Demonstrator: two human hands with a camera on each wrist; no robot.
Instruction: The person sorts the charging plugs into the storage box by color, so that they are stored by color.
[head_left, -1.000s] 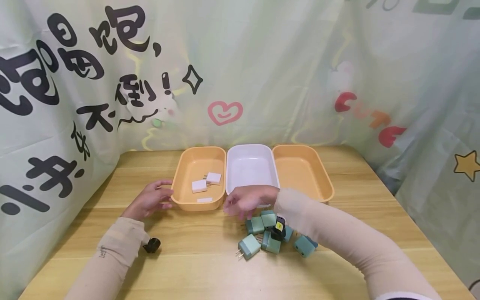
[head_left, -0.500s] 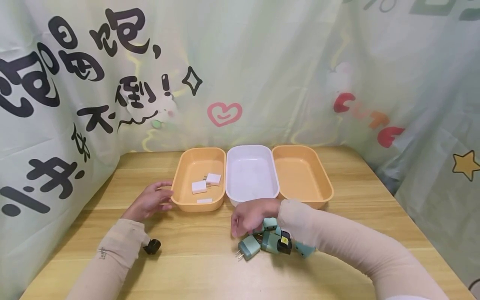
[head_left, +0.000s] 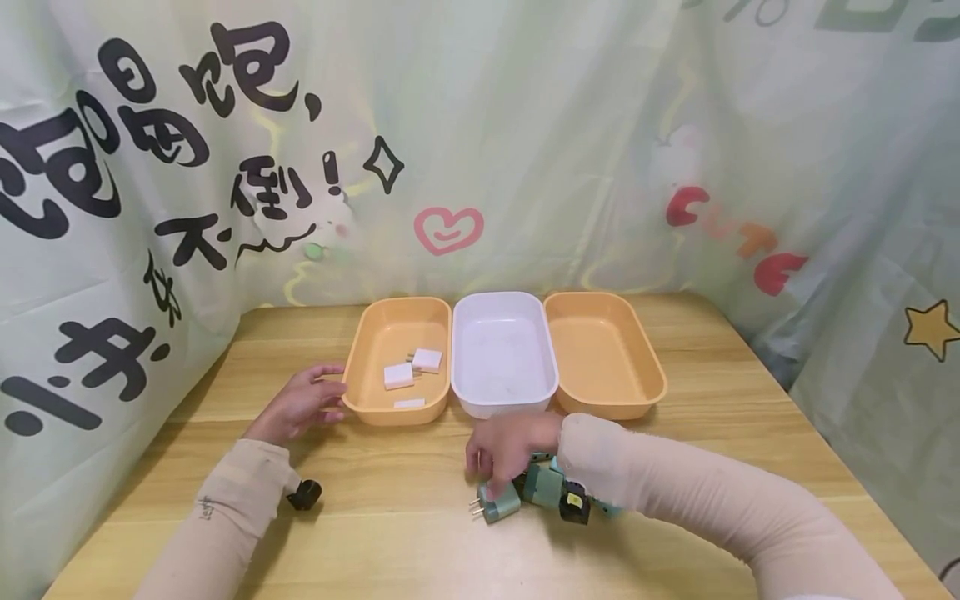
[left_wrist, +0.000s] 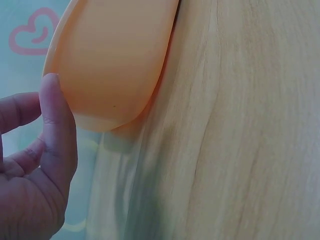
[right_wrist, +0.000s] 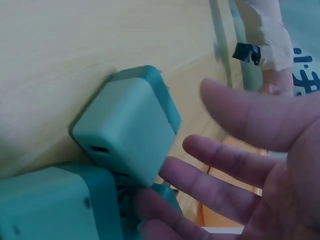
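My left hand (head_left: 300, 403) is at the left side of the left orange tray (head_left: 375, 408); in the left wrist view the thumb (left_wrist: 56, 125) rests against its rim while the other fingers are loosely bent. My right hand (head_left: 506, 446) is over the near-side cluster of green plug-in chargers. Under its fingertips lies a two-tone green charger (head_left: 501, 505), prongs pointing left. The right wrist view shows the thumb (right_wrist: 245, 112) and fingers spread apart beside this charger (right_wrist: 125, 120), not closed round it. Another green charger (head_left: 543, 486) lies to its right; more are partly hidden by the hand and sleeve.
Two white chargers (head_left: 427, 360) and a thin white piece (head_left: 409, 403) lie in the left orange tray. A white tray (head_left: 504, 407) and a second orange tray (head_left: 607, 408) stand beside it in a row. A printed curtain (head_left: 570, 167) hangs behind the wooden table (head_left: 390, 533).
My right hand has come from in front of the white tray toward the near side, down to the green charger at the cluster's left. My left hand has stayed at the tray rim.
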